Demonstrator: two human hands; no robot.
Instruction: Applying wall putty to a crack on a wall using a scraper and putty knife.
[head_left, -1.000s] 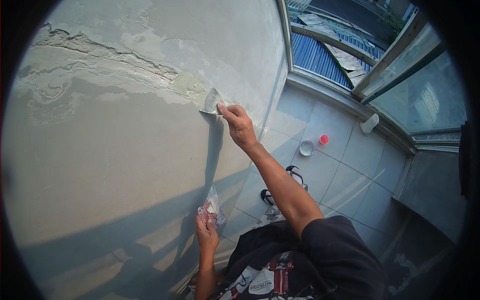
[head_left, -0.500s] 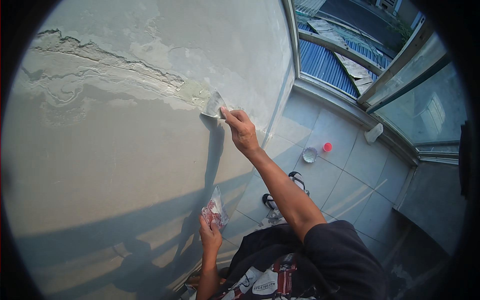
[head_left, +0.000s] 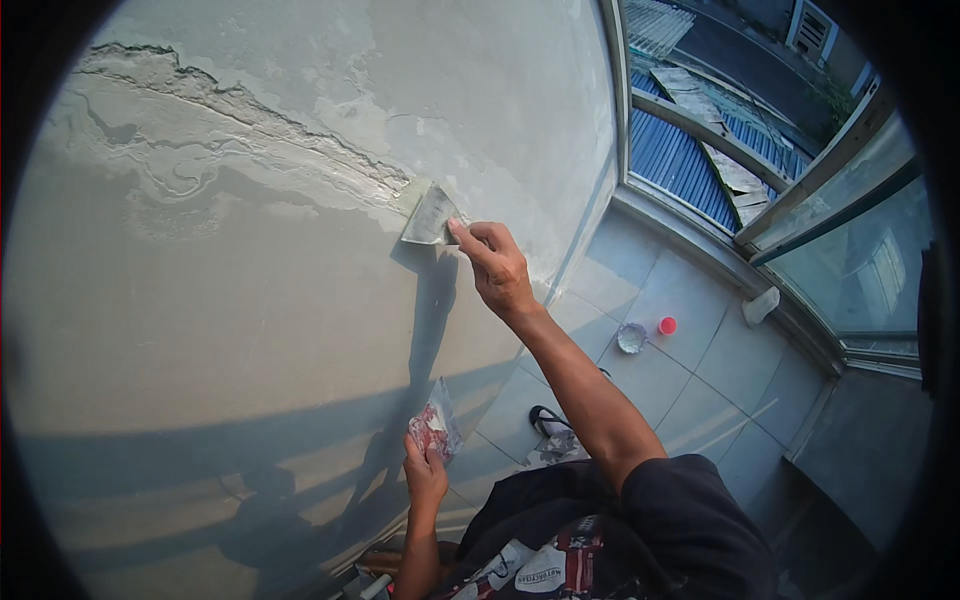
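My right hand (head_left: 497, 268) grips a putty knife (head_left: 431, 216) between thumb and fingers. Its wide grey blade is at the wall (head_left: 250, 320), beside the right end of a long, jagged crack (head_left: 270, 118); whether the whole edge touches cannot be told. A small pale filler patch shows just above the blade. Lower down, my left hand (head_left: 427, 474) is closed on a flat, clear-edged piece of plastic (head_left: 436, 428), marked red and smeared with white. It looks like a bag or sheet; its exact kind is unclear.
On the tiled floor (head_left: 650, 390) stand a white-crusted bowl (head_left: 631, 338) and a small red cup (head_left: 667, 326). A whitish lump (head_left: 760, 306) lies near the window sill. An open window (head_left: 850, 250) borders the right, with blue corrugated roofing outside.
The view has shifted, so the wall appears farther right. Against the wall, the putty knife has moved left over part of the filler patch, and its blade face shows more broadly.
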